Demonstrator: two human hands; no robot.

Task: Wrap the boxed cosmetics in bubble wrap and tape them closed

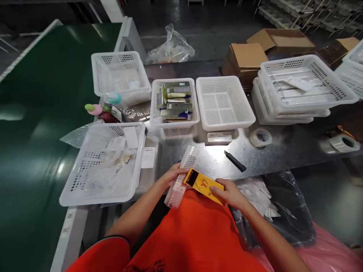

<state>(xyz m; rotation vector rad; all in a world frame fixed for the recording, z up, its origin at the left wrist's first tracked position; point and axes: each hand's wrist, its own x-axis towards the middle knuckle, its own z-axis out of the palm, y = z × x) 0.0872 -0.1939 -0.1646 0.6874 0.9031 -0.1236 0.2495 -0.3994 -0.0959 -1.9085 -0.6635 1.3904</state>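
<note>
My left hand (173, 174) is closed around a long, narrow bubble-wrapped package (181, 177), tilted in front of my body. In my right hand (228, 193) is a yellow handheld device (205, 186) with a dark window at one end and a red mark on its face. The device's dark end meets the package by my left fingertips. Beyond the hands, a black utility knife (235, 161) lies on the metal table (170, 151). A small silvery box (219, 138) rests just in front of a white basket (225, 102).
Left is a basket of plastic bags and slips (99, 166); ahead, a basket of slim boxes (175, 102). Stacked baskets (306, 85) and a tape roll (261, 138) stand right. White packets (256, 196) lie near my right arm. A green conveyor belt (42, 113) runs far left.
</note>
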